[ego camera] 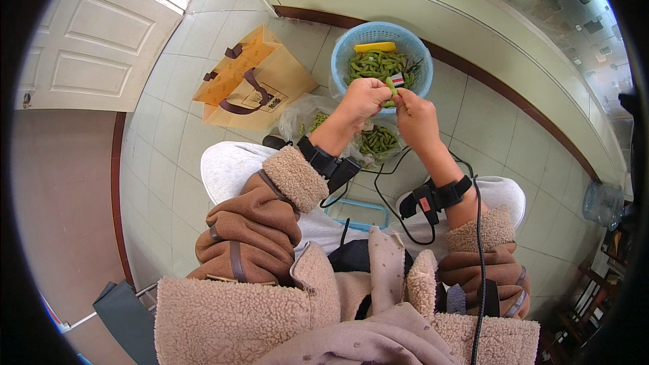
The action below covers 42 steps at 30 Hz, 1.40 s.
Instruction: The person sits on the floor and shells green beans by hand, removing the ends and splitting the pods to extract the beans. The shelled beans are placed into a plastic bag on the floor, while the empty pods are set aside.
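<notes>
Between my fingertips is a green soybean pod [391, 85], pinched from both sides. My left hand [366, 100] grips it with thumb and forefinger, and my right hand [417, 114] has hold of its other side. Both hands are over the near rim of a light blue plastic basket [425, 56]. Inside the basket lie many green pods [377, 64], a yellow object [374, 47] and a small dark item with a red and white stripe [398, 79]. Below my hands, a clear plastic bag holds shelled beans [319, 120]; more pods [377, 140] lie in plastic beside it.
A tan paper bag [253, 86] with dark handles stands left of the basket. Black cables [385, 190] hang from my wrist devices. A blue-edged frame [357, 214] is on the tiles between my feet. A water bottle [602, 205] stands far right, and a white door [96, 35] at left.
</notes>
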Tool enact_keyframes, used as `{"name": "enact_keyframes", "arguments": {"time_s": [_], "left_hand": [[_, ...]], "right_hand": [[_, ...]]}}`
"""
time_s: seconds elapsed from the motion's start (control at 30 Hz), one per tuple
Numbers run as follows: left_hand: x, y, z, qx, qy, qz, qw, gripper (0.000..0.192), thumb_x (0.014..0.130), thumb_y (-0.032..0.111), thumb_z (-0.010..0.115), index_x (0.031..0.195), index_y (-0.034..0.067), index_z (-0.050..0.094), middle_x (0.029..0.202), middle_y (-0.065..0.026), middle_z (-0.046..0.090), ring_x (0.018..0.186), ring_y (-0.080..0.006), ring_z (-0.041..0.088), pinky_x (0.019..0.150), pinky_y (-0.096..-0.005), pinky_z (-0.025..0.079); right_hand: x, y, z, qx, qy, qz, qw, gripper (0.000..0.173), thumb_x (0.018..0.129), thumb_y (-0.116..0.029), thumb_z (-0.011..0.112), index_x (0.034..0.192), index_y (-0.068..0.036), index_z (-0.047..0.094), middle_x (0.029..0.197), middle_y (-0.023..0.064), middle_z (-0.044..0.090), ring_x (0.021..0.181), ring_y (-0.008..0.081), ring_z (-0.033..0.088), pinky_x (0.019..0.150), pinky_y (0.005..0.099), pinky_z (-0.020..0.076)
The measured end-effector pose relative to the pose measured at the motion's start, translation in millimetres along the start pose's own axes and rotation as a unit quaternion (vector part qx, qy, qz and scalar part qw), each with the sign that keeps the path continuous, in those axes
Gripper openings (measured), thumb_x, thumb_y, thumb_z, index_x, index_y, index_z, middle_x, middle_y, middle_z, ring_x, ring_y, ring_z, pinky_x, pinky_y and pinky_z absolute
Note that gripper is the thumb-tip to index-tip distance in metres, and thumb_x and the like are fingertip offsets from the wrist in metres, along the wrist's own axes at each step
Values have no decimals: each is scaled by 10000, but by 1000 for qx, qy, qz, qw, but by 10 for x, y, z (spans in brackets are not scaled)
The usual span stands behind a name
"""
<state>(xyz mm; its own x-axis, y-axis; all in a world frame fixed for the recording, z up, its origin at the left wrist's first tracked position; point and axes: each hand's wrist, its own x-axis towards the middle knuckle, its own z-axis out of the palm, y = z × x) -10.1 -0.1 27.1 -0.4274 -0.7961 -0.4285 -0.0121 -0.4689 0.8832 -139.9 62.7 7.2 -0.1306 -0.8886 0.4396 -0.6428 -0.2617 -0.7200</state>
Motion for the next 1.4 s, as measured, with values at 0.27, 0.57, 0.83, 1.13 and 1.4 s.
{"name": "enact_keyframes", "arguments": {"time_s": [0.27,0.57,0.83,1.13,1.4], "left_hand": [[-4,-23,37,53,16,30,998,60,777,55,559,723,53,534,563,31,468,431,-47,389,387,-203,288],[-2,21,28,21,-19,6,1000,118,811,142,599,743,61,548,600,32,506,459,-47,405,407,-195,292],[-1,-14,17,-17,-45,-18,999,242,810,252,672,784,44,550,658,-12,562,456,-49,419,392,-201,303],[-1,-9,9,-70,-94,-19,993,152,838,193,632,776,86,543,663,19,531,483,-40,412,426,-190,300],[10,3,14,-42,-71,-4,997,74,831,104,591,864,45,560,738,-15,572,525,-46,434,461,-179,331]], "right_hand": [[73,13,-52,349,-87,333,872,268,925,-195,448,721,-39,527,540,29,535,372,81,452,336,214,316],[66,62,36,165,-88,245,951,281,934,-226,425,753,-30,516,525,53,545,381,129,491,382,268,378],[28,19,-2,-27,-81,115,990,320,922,-283,417,768,-25,529,661,191,590,609,379,565,536,441,441],[81,47,-39,303,-116,322,889,294,928,-227,433,740,-13,508,539,36,499,465,123,485,435,296,377],[53,75,39,96,-42,185,977,277,932,-222,418,794,0,508,631,165,566,563,311,559,534,391,431]]}}
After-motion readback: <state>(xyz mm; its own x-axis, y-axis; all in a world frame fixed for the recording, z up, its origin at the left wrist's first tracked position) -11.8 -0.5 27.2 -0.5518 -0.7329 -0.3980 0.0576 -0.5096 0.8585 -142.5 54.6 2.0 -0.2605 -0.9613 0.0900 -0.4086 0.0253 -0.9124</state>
